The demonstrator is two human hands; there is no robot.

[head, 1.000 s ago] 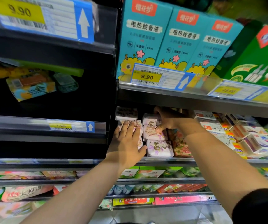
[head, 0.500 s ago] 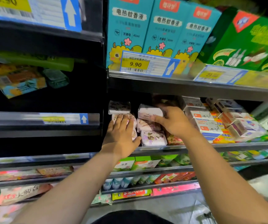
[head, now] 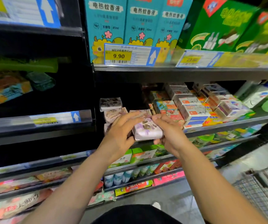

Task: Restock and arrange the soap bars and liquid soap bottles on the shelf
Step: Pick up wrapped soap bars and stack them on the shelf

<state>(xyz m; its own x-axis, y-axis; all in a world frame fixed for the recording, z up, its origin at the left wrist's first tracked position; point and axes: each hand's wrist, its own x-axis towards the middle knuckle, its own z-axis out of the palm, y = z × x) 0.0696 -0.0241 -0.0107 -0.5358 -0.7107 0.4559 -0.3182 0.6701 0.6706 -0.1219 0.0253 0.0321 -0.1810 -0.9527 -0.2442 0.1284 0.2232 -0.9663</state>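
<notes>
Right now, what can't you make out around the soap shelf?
Head view only.
1. Soap bars behind the purple soap bar: hidden by left hand and right hand holding it.
2. Second price tag: motion-blurred, unreadable.
3. Bottles at the right edge: blurred, cut off by the frame.
4. Shelf back: too dark.

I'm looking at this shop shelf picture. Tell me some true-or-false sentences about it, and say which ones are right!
1. The left hand and the right hand both hold one flowery soap bar. True.
2. The yellow price tag says 5.50. False: it says 9.90.
3. The boxes standing behind that tag are red. False: they are teal boxes with pink flowers on them.
4. A wire basket shows at the lower right. True.
</notes>
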